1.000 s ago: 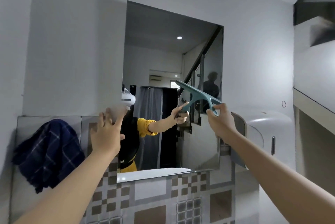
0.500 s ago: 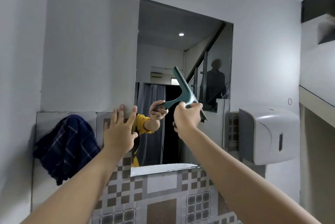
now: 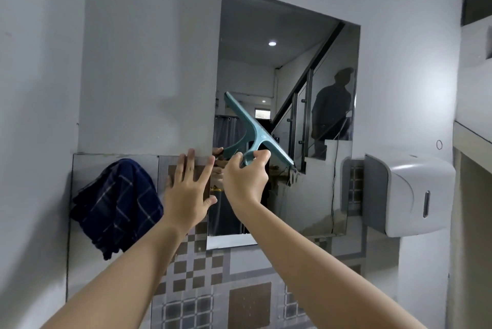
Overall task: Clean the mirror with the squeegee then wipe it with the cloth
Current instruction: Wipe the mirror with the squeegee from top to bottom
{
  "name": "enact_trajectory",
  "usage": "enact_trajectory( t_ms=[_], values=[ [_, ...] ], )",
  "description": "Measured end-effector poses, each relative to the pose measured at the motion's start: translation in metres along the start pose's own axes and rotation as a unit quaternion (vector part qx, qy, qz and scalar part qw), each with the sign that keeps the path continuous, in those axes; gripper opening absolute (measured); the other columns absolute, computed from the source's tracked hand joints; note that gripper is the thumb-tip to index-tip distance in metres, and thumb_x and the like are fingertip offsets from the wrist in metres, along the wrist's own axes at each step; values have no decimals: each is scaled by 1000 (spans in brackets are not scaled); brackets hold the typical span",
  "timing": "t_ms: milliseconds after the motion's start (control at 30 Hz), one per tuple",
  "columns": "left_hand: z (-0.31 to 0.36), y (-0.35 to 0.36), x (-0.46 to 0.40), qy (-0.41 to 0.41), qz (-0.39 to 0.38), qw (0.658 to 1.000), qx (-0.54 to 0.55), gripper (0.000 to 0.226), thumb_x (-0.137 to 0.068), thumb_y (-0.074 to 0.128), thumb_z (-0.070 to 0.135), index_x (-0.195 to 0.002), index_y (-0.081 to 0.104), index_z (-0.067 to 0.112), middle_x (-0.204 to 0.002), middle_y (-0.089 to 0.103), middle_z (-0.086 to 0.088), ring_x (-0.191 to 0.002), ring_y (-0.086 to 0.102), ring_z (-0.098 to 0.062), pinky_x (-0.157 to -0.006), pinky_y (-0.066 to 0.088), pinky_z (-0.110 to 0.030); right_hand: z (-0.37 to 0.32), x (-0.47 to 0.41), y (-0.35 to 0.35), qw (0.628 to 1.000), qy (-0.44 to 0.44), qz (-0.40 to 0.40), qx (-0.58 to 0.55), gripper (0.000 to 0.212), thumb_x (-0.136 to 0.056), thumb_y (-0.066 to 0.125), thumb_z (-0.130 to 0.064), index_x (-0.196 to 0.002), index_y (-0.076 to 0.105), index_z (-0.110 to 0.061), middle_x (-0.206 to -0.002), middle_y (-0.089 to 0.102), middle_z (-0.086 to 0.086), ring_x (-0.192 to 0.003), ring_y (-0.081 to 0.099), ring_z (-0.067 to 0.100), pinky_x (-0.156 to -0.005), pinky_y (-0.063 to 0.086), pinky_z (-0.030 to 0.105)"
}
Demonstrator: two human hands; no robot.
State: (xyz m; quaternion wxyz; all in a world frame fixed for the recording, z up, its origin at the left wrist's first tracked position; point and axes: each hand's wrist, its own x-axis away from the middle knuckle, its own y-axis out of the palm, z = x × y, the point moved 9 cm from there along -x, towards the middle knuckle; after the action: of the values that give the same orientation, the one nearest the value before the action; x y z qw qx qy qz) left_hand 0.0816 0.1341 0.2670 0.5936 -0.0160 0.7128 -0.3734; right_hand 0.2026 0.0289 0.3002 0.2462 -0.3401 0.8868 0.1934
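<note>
My right hand (image 3: 245, 182) is gripping the squeegee (image 3: 257, 134) handle, fingers clamped, blade tilted against the mirror (image 3: 319, 62) at its lower left. Left hand (image 3: 186, 192) is pressing flat beside the mirror, fingers spread. Cloth (image 3: 117, 206) is hanging left. The squeegee has moved leftward since half a second ago.

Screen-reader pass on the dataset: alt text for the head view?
A right hand holds a teal plastic squeegee tilted against a rectangular wall mirror; the left hand lies spread beside it. A navy plaid cloth hangs left.
</note>
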Motion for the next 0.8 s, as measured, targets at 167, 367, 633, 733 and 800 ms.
enact_trajectory(
  t_ms=[167, 367, 633, 733, 800],
  values=[
    [0, 4, 5, 7, 3, 1000, 5, 105, -69, 74, 48, -148, 7, 30, -156, 2, -16, -142, 6, -39, -99, 33, -64, 6, 12, -7, 987, -100, -53, 114, 15, -97, 49, -23, -109, 43, -16, -69, 48, -14, -57, 57, 11, -50, 49, 28],
    [2, 17, 20, 3, -13, 1000, -4, 104, -70, 72, 51, -148, 6, 28, -154, 12, -22, -140, 7, -45, -95, 40, -64, 16, 3, -30, 936, -231, -86, 250, 26, -94, 55, -23, -118, 49, -17, -74, 63, 0, -52, 60, 20, -48, 56, 40],
    [-3, 23, 23, 21, 4, 1000, 5, 100, -70, 70, 53, -148, 14, 27, -154, 8, -21, -139, 3, -45, -91, 43, -65, 25, -49, -74, 827, -370, -136, 400, 40, -89, 63, -27, -127, 56, -17, -74, 71, 2, -41, 47, 15, -40, 32, 17],
    [-4, 24, 23, 22, 7, 1000, 8, 100, -69, 72, 51, -147, 14, 27, -155, 4, -19, -139, 1, -43, -89, 45, -64, 27, -67, -94, 802, -397, -144, 423, 41, -88, 65, -29, -128, 57, -21, -71, 66, 2, -41, 38, 13, -41, 23, 15],
    [-4, 24, 23, 22, 6, 1000, 0, 101, -69, 71, 52, -148, 12, 28, -155, 2, -18, -139, 0, -43, -86, 47, -63, 29, -80, -105, 784, -416, -149, 436, 42, -88, 65, -31, -129, 57, -24, -72, 66, 3, -41, 34, 8, -42, 22, 14]
  ],
)
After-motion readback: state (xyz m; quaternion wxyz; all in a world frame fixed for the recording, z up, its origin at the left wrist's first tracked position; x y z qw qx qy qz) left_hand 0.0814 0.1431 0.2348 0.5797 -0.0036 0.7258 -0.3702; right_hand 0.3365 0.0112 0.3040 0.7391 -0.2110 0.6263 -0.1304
